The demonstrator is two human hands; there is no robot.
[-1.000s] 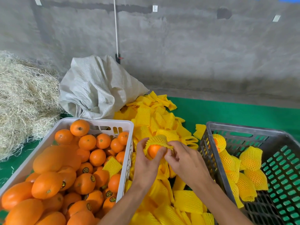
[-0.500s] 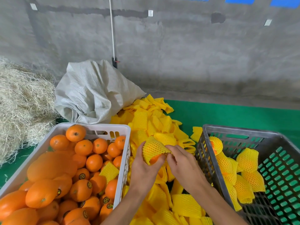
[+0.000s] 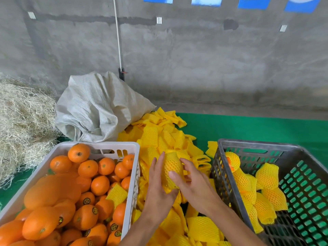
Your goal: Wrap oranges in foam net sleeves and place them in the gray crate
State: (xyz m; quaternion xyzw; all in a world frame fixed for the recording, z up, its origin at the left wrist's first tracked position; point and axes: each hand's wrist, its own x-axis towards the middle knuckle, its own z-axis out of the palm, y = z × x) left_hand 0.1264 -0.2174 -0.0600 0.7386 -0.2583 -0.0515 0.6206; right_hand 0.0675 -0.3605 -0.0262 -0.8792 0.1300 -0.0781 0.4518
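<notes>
We are finishing the wrap: both hands, left hand (image 3: 158, 190) and right hand (image 3: 193, 185), are cupping the sleeved orange (image 3: 171, 170), fingers curled around it; next probably calls for carrying it to the gray crate (image 3: 229, 176).

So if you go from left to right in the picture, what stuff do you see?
Straw pile → white crate of bare oranges → left hand → netted orange → right hand → gray crate of wrapped oranges.
</notes>
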